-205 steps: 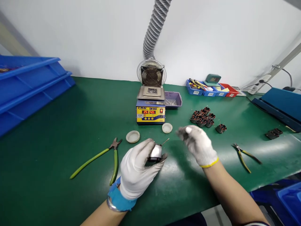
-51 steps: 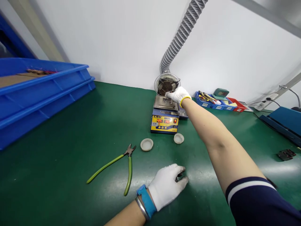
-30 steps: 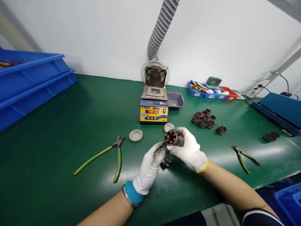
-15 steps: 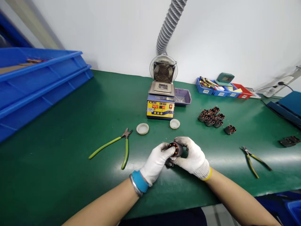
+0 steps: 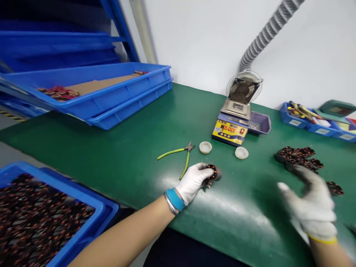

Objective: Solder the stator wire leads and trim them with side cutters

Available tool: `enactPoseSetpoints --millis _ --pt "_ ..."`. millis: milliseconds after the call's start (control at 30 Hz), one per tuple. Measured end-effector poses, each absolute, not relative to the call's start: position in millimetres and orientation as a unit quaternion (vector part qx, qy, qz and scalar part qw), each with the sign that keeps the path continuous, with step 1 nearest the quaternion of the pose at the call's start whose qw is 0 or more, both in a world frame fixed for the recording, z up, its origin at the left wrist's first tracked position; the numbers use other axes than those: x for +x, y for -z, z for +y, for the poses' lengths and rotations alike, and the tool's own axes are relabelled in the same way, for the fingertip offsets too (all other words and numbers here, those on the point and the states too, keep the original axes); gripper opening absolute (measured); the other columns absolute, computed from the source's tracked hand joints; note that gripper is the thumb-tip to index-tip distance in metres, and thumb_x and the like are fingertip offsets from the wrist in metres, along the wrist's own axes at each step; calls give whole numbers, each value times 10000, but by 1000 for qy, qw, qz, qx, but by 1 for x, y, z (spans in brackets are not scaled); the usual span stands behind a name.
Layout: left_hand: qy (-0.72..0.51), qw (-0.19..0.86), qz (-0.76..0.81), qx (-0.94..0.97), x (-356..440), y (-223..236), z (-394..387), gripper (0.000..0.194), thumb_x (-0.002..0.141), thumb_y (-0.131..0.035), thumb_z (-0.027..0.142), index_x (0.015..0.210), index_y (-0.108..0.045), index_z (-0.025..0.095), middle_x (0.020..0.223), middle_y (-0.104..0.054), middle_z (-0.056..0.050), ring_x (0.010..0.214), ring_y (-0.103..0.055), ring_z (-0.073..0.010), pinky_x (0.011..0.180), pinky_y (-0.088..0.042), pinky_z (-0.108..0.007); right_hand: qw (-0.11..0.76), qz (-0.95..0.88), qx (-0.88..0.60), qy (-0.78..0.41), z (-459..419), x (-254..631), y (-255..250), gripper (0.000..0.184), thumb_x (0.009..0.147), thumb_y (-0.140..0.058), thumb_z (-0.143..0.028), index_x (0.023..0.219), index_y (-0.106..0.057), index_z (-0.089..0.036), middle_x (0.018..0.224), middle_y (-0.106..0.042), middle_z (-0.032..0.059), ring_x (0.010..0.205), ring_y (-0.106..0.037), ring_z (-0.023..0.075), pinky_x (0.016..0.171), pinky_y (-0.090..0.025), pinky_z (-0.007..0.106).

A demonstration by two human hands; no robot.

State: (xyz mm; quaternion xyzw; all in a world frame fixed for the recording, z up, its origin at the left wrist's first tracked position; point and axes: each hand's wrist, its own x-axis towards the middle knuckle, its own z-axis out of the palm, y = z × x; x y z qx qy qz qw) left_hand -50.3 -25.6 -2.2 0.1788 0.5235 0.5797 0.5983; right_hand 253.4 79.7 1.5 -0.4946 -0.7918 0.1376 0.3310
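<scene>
We find one wound stator [image 5: 213,172] near the centre of the frame, gripped in the gloved left hand [image 5: 192,181], thumb and fingers closed on it, copper windings showing beside the thumb. The left forearm slants up from the bottom edge; its wrist carries one blue band [image 5: 175,199] and one metal bangle [image 5: 170,203].

We record the gloved right hand [image 5: 311,204] at lower right, blurred, thumb and fingers spread wide and directed to the upper left. Its fingertips overlap a cluster of stators [image 5: 297,155]; we cannot tell whether they touch, nor count the cluster exactly. One further stator [image 5: 335,188] sits apart, partly behind the hand.

Above left of the grip we note one pair of diagonal cutting pliers [image 5: 187,152], handles apart, and two shallow white dishes [image 5: 205,147]. Beyond stand one yellow-fronted solder pot [image 5: 229,131], one purple tray [image 5: 263,124] beside it, and one grey flexible duct [image 5: 269,37] above.

At upper left, two stacked blue crates [image 5: 119,96] rest on the green bench [image 5: 130,159]. At lower left, a blue crate [image 5: 100,211] holds stators too numerous to count.
</scene>
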Motion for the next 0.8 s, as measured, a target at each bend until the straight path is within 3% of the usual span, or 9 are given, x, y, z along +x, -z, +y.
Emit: enactPoseSetpoints --millis 67,133,267,433,500,600,700,800 --pt "-578 611 508 185 -43 -1 -20 319 594 -740 314 799 -559 151 638 -605 13 468 -493 -86 422 -369 -211 263 -836 -455 -160 51 216 -3 646 749 -684 -433 1331 -426 -325 1313 -542 84 1235 -514 366 1015 -466 583" --pt "-567 630 490 203 -33 -6 -12 302 605 -749 303 796 -582 138 667 -621 -3 508 -526 -98 459 -396 -222 227 -865 -399 -203 30 175 -4 739 702 -718 -410 1354 -409 -246 1379 -506 105 1254 -507 344 1052 -453 541" --pt "-563 642 463 237 -21 -14 4 239 616 -759 233 769 -614 120 725 -637 -16 671 -586 -123 632 -454 -241 282 -811 -422 -289 25 130 -7 620 755 -684 -371 1316 -454 -242 1289 -586 79 1181 -576 270 1032 -488 449" --pt "-582 642 428 257 -26 -14 13 248 632 -776 275 756 -614 133 744 -636 -9 712 -573 -131 694 -454 -255 318 -781 -409 -349 35 128 -14 552 731 -714 -335 1245 -524 -274 1241 -613 46 1103 -613 245 972 -523 413" --pt "-599 652 394 245 -30 -14 10 332 682 -745 404 854 -618 151 866 -661 -39 778 -599 -164 722 -476 -288 317 -768 -408 -379 46 123 -20 527 723 -715 -316 1220 -544 -273 1177 -643 38 1025 -644 229 921 -546 391" --pt "-596 658 386 250 -35 -13 2 530 768 -627 563 1125 -561 177 1120 -637 -103 792 -615 -194 707 -501 -348 395 -720 -400 -407 88 108 -41 530 731 -687 -335 1227 -534 -227 1144 -656 62 992 -655 226 857 -561 369" --pt "-519 607 479 365 -30 -5 -6 597 801 -614 484 1285 -476 162 1216 -599 -143 792 -601 -188 746 -498 -367 432 -723 -441 -310 158 88 -77 508 746 -665 -437 1175 -593 -175 1112 -664 83 1010 -635 245 886 -527 379" --pt "-403 503 541 541 -20 6 -12 625 742 -650 336 1312 -499 129 1137 -631 -143 834 -596 -220 822 -479 -397 348 -760 -519 -180 226 67 -113 484 810 -557 -571 1043 -674 -163 969 -688 79 940 -640 258 883 -492 391"
